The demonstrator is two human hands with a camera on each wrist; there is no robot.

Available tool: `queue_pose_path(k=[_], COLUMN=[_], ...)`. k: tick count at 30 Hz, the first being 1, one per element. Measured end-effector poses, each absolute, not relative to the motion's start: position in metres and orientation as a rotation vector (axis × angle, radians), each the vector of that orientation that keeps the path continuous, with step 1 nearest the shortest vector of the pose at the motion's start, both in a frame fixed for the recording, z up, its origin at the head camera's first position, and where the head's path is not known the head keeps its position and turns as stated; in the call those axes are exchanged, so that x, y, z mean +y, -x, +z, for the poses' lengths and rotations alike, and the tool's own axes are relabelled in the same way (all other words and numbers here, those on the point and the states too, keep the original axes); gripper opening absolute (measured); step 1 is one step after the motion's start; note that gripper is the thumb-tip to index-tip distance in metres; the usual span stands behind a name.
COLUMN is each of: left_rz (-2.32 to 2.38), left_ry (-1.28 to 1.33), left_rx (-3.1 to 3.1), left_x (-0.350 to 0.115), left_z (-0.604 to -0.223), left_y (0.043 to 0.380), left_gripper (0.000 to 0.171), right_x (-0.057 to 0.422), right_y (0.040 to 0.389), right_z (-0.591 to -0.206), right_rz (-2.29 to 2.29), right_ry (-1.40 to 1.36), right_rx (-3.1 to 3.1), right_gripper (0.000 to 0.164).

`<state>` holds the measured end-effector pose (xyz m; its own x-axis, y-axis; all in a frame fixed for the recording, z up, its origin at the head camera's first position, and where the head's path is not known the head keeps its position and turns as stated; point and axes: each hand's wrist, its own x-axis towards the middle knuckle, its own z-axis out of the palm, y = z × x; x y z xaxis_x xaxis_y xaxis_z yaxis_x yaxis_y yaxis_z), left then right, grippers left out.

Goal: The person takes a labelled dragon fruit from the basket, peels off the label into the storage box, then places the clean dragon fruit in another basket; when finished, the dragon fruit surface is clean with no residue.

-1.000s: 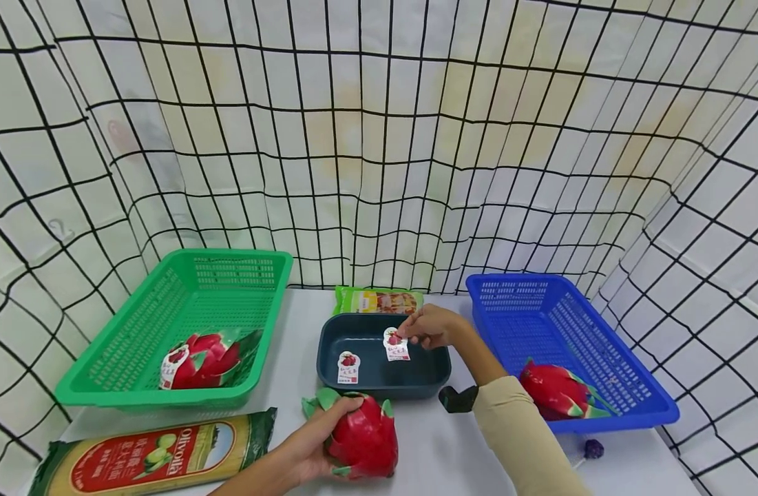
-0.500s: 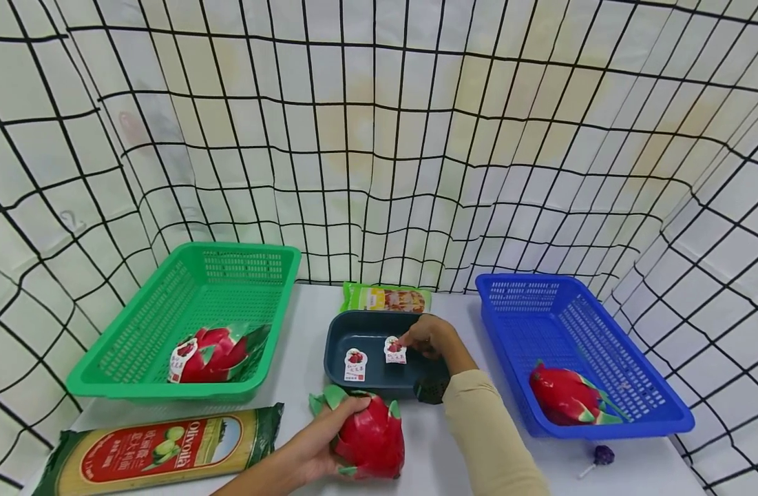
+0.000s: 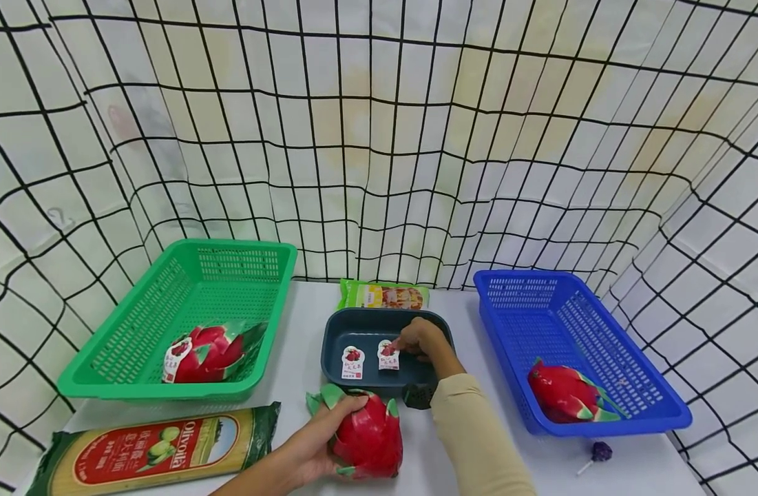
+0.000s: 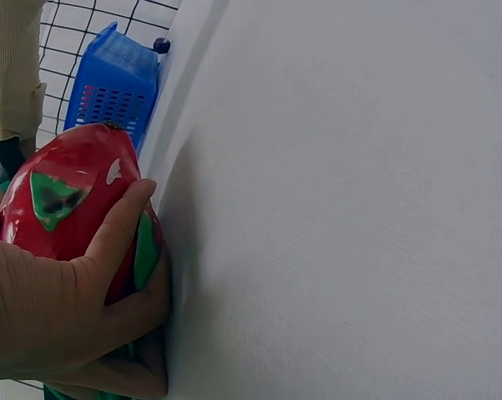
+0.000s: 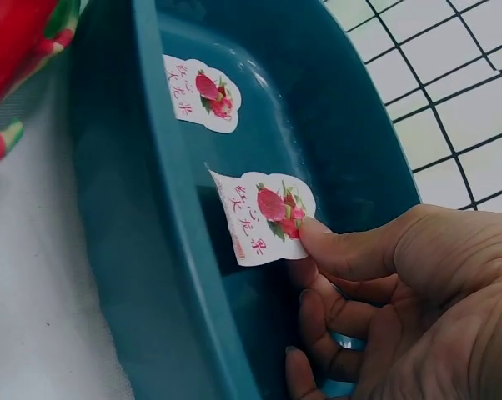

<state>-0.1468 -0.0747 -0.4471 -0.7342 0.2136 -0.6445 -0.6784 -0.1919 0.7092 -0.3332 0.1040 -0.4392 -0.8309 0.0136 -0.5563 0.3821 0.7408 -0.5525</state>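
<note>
Head view: right hand (image 3: 420, 339) partly hides tray (image 3: 367, 332) near blue basket (image 3: 530, 331)

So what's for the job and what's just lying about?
Probably the job:
dragon fruit in left fingers
label in right fingers
second label
dark tray
dragon fruit in green basket
dragon fruit in blue basket

Seemingly lying about:
pasta packet
lollipop
green food packet

A round, shiny red dragon fruit (image 3: 371, 441) with green leafy tips is leaning in the left hand (image 3: 319, 444), just in front of the dark teal tray (image 3: 366, 331). Its leafy end is pointing left and away. A white paper label (image 5: 259, 218) with red fruit and writing on it is being pinched by the right hand (image 3: 425, 339) inside the tray, one corner curling.
</note>
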Motion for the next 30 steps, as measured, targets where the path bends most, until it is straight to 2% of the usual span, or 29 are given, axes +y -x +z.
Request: queue_pose_path(k=[10,18,30], left_rz=[1.971,1.97,1.985], left_ry=[0.531,0.502,0.517], left_rx=[1.5,1.517,1.519], left_x=[-0.074,-0.075,-0.076], left_z=[-0.448,-0.447,-0.448], left_y=[0.146,0.145,0.144], left_gripper=[0.093,0.091,0.092], right_x=[0.098,0.094,0.091], right_y=[0.333,0.329,0.327], right_z=[-0.446,-0.446,-0.446], right_rz=[-0.83,-0.888,-0.837], right_ry=[-0.245,-0.268,-0.249], right_rx=[2.491,2.506,2.575], right_gripper=[0.027,0.016,0.02])
